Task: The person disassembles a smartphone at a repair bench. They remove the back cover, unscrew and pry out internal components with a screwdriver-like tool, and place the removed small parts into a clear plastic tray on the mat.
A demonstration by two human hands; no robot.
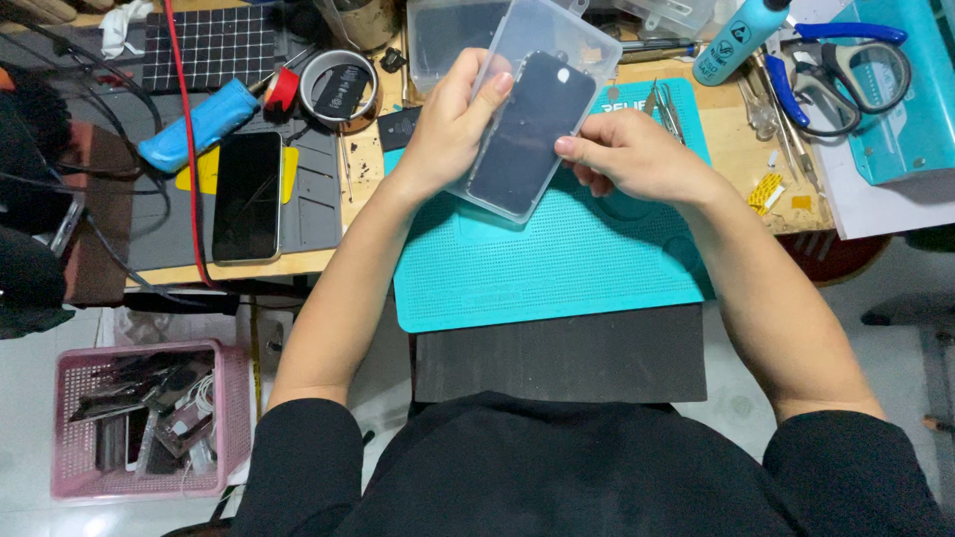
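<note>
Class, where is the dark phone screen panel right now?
In the head view, top centre: the dark panel lies in a clear plastic tray, held by both hands above the teal mat.

Both hands held a clear plastic case (542,70) with a dark phone panel (527,129) above the teal mat (547,268). The left hand (453,124) gripped its left edge; the right hand (637,159) pressed a thumb on the panel. A phone (247,196) lay on the tabletop (741,149) at left.

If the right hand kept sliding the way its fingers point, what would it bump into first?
The right hand points left, its fingertips already on the dark phone panel in the clear plastic tray. Beyond that, probably the left hand gripping the tray's far edge.
</note>
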